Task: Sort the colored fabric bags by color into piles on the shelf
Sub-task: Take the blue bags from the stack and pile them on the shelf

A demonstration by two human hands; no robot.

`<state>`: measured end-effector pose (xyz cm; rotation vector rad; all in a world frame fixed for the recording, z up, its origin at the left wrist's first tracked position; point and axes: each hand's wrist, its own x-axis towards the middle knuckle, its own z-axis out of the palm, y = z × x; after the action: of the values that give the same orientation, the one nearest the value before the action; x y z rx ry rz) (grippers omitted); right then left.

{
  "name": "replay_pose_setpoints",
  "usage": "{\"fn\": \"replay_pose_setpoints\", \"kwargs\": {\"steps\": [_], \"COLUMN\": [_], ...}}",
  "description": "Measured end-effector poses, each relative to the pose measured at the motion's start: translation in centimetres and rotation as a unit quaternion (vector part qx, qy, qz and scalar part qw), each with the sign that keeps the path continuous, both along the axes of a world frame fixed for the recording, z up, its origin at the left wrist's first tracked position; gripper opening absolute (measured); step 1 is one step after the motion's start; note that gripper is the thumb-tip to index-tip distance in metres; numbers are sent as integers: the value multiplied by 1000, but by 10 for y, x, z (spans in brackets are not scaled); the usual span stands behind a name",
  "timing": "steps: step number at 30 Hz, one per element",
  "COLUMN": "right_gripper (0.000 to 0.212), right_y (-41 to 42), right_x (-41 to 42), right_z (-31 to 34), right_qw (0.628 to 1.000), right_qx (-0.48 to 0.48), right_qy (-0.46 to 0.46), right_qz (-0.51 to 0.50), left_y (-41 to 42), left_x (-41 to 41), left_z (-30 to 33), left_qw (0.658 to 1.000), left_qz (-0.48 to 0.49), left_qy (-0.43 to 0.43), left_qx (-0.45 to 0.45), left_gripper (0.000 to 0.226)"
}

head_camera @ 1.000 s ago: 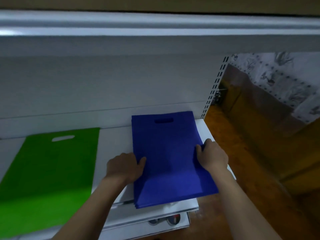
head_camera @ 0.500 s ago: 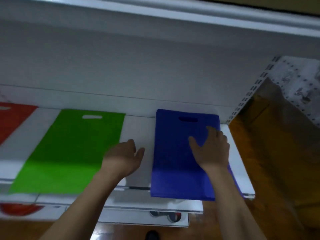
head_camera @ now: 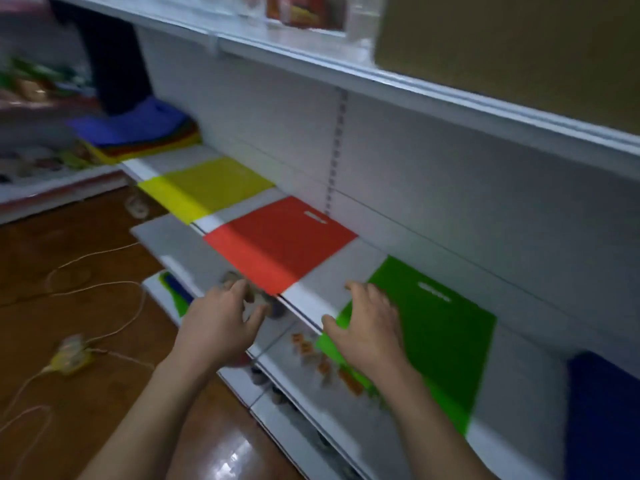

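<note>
Both my hands empty, fingers spread: left hand (head_camera: 221, 323) off shelf (head_camera: 346, 268) front, right hand (head_camera: 370, 323) over green bag (head_camera: 436, 327); unsorted stack (head_camera: 138, 133) far left, prob next.

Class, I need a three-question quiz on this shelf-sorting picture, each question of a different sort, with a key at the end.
1. True or false: the left hand holds a bag.
2. Which bag lies between the yellow bag and the green bag? A) blue B) red C) white
3. Fill in: the right hand is over the near corner of the ____ bag.

Key
1. False. Both hands are open and hold nothing.
2. B. The red bag lies between them on the shelf.
3. Green. The blue bag lies further right, at the frame's edge.
</note>
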<state>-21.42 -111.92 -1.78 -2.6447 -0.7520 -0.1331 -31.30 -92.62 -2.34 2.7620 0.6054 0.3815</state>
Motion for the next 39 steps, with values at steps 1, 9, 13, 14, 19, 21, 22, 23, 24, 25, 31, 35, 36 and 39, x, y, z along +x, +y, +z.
{"fn": "replay_pose_setpoints", "kwargs": {"steps": [1,9,13,14,19,21,22,23,24,25,31,35,36,39], "right_gripper": [59,50,49,48,47,50,51,51,52,52,49,47,47,48], "right_y": [21,205,253,263,316,346,362,378,394,410,509,573,587,619], "right_x": [-2,-49,-62,-62,-54,-49,-46,-44,-40,-35,15,49,59,82], "right_z": [1,-3,-7,-7,-13,-18,-20,-23,-27,-30,-42,-42,-41,-36], "right_qw": [1000,990,985,985,983,982,982,982,981,980,982,984,985,987], "right_qx": [8,39,21,22,79,77,67,57,51,45,48,48,40,14], "right_qy": [-9,-12,7,7,32,46,53,57,62,65,80,77,75,72], "right_qz": [15,138,170,171,164,165,167,172,177,181,167,153,153,139], "left_y": [20,151,194,203,238,255,266,279,293,309,424,495,511,546], "left_x": [-11,-104,-121,-122,-115,-110,-106,-102,-98,-93,-46,-8,3,32], "left_z": [-1,-7,-4,-4,-10,-15,-18,-21,-26,-29,-36,-24,-20,-12], "left_qw": [1000,984,976,975,969,968,966,965,964,962,960,958,961,969], "left_qz": [26,167,206,212,232,235,239,243,247,254,256,255,250,223], "left_qy": [-2,23,19,17,4,-1,2,6,12,18,103,126,120,106], "left_qx": [-6,-50,-64,-65,-82,-92,-96,-97,-98,-97,-49,-23,-16,-4], "left_gripper": [29,31,33,34,32,31,31,30,30,30,32,34,33,32]}}
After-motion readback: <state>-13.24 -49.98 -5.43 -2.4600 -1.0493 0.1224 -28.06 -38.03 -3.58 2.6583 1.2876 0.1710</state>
